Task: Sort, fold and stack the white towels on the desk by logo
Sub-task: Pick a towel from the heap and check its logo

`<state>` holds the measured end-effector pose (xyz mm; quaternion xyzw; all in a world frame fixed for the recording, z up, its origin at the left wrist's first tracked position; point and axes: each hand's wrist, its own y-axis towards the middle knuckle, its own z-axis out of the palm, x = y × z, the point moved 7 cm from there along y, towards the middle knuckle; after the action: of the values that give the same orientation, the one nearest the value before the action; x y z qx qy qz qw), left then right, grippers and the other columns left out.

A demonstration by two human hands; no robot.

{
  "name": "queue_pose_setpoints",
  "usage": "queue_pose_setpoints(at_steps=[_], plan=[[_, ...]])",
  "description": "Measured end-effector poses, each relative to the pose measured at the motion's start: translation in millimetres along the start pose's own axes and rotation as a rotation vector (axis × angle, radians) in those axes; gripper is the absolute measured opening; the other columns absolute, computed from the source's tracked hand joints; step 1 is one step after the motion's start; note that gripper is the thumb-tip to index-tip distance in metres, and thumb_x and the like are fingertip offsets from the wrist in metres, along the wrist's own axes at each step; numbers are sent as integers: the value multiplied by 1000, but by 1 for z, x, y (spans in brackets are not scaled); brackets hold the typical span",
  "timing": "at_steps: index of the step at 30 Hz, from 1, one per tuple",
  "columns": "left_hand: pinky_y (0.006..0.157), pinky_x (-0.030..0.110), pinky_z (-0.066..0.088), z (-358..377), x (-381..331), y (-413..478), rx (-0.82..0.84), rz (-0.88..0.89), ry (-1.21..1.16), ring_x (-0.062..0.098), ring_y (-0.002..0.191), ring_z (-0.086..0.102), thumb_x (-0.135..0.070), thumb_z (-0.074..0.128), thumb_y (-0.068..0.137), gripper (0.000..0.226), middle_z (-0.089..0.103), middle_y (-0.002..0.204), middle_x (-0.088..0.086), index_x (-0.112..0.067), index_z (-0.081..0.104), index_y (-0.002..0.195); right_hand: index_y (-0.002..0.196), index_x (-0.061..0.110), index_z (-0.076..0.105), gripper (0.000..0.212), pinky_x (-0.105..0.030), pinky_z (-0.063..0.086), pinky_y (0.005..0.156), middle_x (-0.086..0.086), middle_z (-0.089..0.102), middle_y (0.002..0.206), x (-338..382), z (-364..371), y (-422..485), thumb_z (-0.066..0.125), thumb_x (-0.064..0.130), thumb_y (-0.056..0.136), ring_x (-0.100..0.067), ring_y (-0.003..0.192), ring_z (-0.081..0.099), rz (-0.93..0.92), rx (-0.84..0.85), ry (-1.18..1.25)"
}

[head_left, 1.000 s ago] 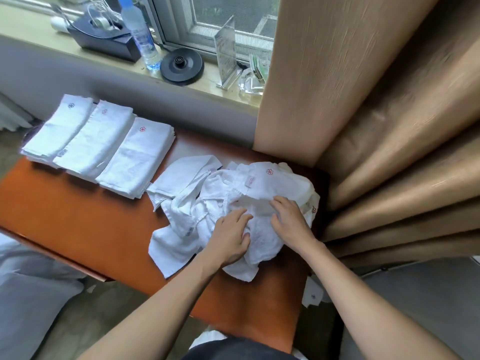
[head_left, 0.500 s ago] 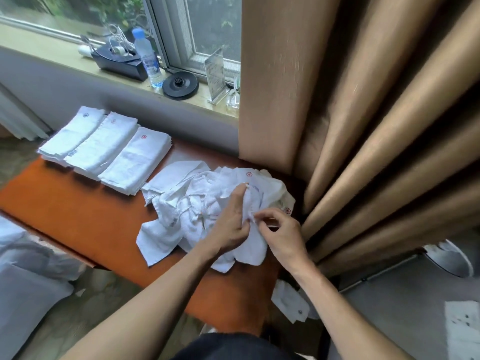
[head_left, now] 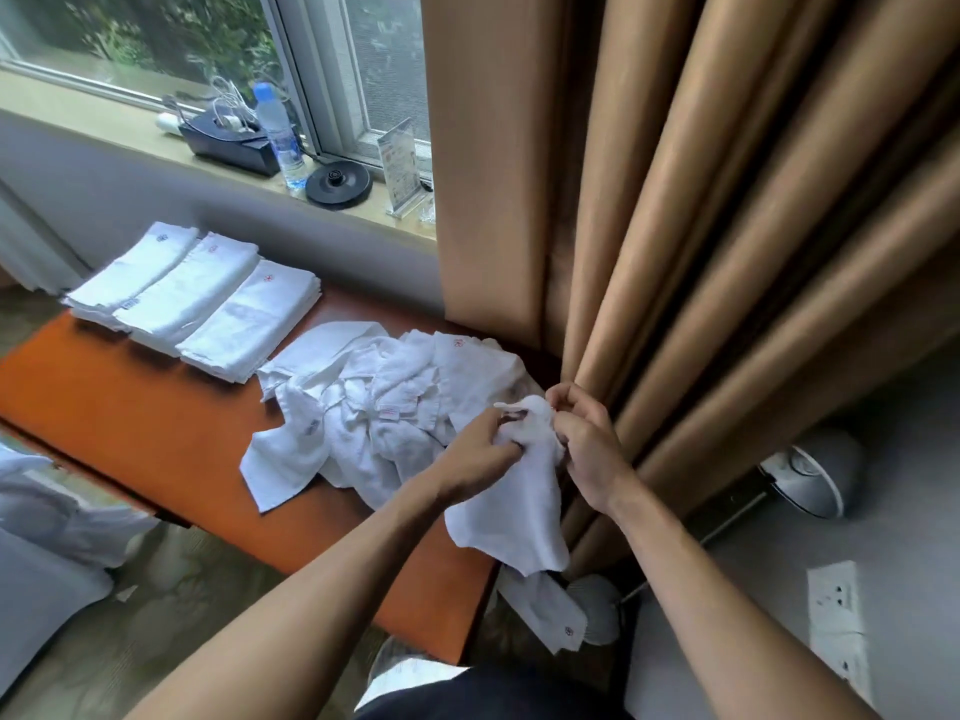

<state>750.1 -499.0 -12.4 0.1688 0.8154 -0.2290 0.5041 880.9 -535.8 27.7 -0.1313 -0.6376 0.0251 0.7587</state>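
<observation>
My left hand and right hand both pinch 1 white towel, lifted beside the crumpled pile on the desk.

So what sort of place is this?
Probably a hotel guest room: stacks of folded logo towels on the orange desk, a kettle base and a clear card stand on the windowsill. The left hand and right hand hold another white towel.
</observation>
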Motion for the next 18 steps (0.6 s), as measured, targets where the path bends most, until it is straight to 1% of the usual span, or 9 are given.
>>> queue_pose_setpoints(at_steps=[3, 5, 7, 9, 11, 12, 14, 16, 18], plan=[[68, 10, 44, 14, 2, -6, 85, -51, 14, -14, 80, 59, -31, 57, 79, 26, 64, 87, -35, -54, 61, 90, 76, 20, 54, 15, -34, 24, 56, -6, 43, 66, -7, -23, -9, 46, 9, 70, -22, 63, 35, 43, -53, 65], [62, 9, 43, 19, 1, -12, 87, -31, -2, -10, 72, 57, -32, 59, 81, 18, 63, 80, -29, -50, 60, 85, 81, 20, 58, 15, -35, 28, 59, -10, 44, 71, -12, -35, -15, 47, 13, 73, -28, 69, 36, 51, -67, 73], [61, 9, 43, 24, -2, -19, 68, -11, -16, -9, 73, 57, -32, 58, 84, 16, 63, 80, -27, -48, 59, 84, 100, 15, 61, 21, -37, 40, 70, -14, 57, 87, -17, -40, -21, 52, 25, 83, -31, 82, 50, 32, -57, 64], [62, 13, 47, 27, -8, -27, 46, 2, -21, -7, 75, 60, -30, 58, 85, 19, 65, 83, -25, -49, 60, 88, 118, 17, 60, 41, -34, 52, 81, -8, 71, 105, -21, -35, -26, 68, 40, 86, -24, 96, 68, 22, -6, 14], [70, 21, 55, 30, -11, -33, 27, 0, -26, -2, 86, 66, -28, 58, 85, 23, 70, 94, -21, -44, 62, 100, 131, 21, 56, 57, -26, 57, 86, -4, 73, 115, -24, -27, -29, 84, 33, 84, -14, 104, 71, -1, 42, -100], [74, 24, 57, 31, -11, -36, 26, -7, -18, -1, 90, 67, -28, 57, 83, 25, 70, 97, -21, -40, 61, 105, 133, 19, 56, 55, -24, 56, 88, -4, 72, 116, -25, -23, -30, 85, 23, 86, -13, 106, 70, -23, 53, -154], [76, 35, 57, 32, -5, -42, 83, -51, 28, 2, 83, 64, -32, 57, 76, 27, 68, 91, -18, -27, 60, 102, 122, 13, 64, 30, -21, 55, 86, 1, 74, 106, -24, -21, -31, 75, 12, 94, -12, 101, 69, -70, 45, -225], [89, 50, 55, 34, 4, -48, 169, -134, 119, 21, 89, 64, -41, 58, 70, 46, 67, 98, 2, -11, 58, 105, 105, 13, 70, 8, -21, 53, 78, 6, 74, 91, -21, -21, -33, 68, 18, 100, -8, 89, 67, -110, 37, -236], [91, 52, 53, 35, 13, -54, 191, -192, 69, 24, 91, 61, -44, 66, 73, 47, 64, 99, 7, -8, 54, 100, 99, 16, 71, 12, -25, 53, 76, 3, 73, 87, -21, -21, -36, 66, 26, 102, -7, 84, 67, -111, 32, -235]])
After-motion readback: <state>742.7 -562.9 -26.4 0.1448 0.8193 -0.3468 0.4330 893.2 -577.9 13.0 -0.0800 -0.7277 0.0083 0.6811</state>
